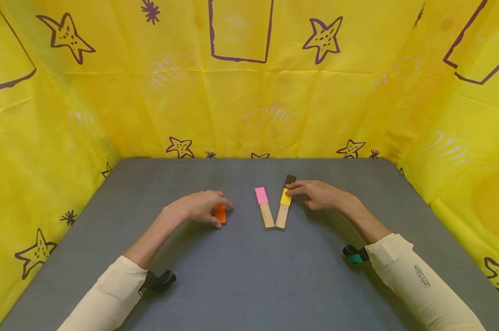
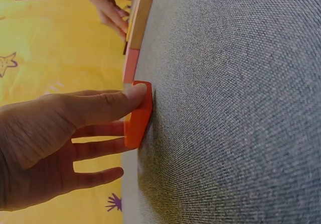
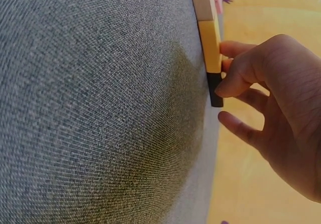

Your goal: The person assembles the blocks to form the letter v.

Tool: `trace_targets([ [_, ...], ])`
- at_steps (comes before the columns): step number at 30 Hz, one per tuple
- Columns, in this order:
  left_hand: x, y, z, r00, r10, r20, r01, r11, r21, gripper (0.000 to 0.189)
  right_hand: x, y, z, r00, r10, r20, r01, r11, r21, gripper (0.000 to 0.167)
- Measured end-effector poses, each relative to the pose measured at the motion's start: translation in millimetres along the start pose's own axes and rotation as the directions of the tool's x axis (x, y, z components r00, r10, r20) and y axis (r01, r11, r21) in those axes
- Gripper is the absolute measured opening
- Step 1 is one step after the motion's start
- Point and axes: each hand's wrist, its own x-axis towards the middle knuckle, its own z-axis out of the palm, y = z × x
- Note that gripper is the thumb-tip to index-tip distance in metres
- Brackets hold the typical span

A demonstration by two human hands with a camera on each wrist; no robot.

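My left hand [image 1: 201, 208] holds an orange block [image 1: 220, 214] at the table's left-centre, thumb at its near end and fingers about its far side. In the left wrist view, the thumb lies against the orange block [image 2: 139, 118]. My right hand [image 1: 320, 194] rests fingertips on a yellow block [image 1: 286, 196] and by a dark block [image 1: 290, 179] beyond it. Its thumb hangs apart, beside the row. A plain wooden block [image 1: 281, 217] meets the yellow block's near end. To its left, a pink block [image 1: 261, 195] touches another wooden block [image 1: 267, 216]; both rows form a V.
A grey cloth-covered table [image 1: 249, 276] lies under everything. Yellow printed fabric [image 1: 233, 101] closes off the back and both sides. A dark wrist device [image 1: 160, 280] sits at the left cuff, another device [image 1: 354, 254] at the right cuff.
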Motion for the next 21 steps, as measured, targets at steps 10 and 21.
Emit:
trace_targets([
  [10, 0.4, 0.4, -0.8, 1.000, -0.010, 0.001, 0.010, 1.000, 0.015, 0.051, 0.2, -0.6, -0.6, 1.000, 0.001, 0.004, -0.001, 1.000, -0.008, 0.060],
  [21, 4.0, 5.3, -8.5, 1.000, -0.004, -0.018, 0.004, 1.000, 0.021, 0.050, -0.8, -0.6, -0.8, 1.000, 0.010, 0.011, -0.010, 1.000, -0.001, 0.060],
])
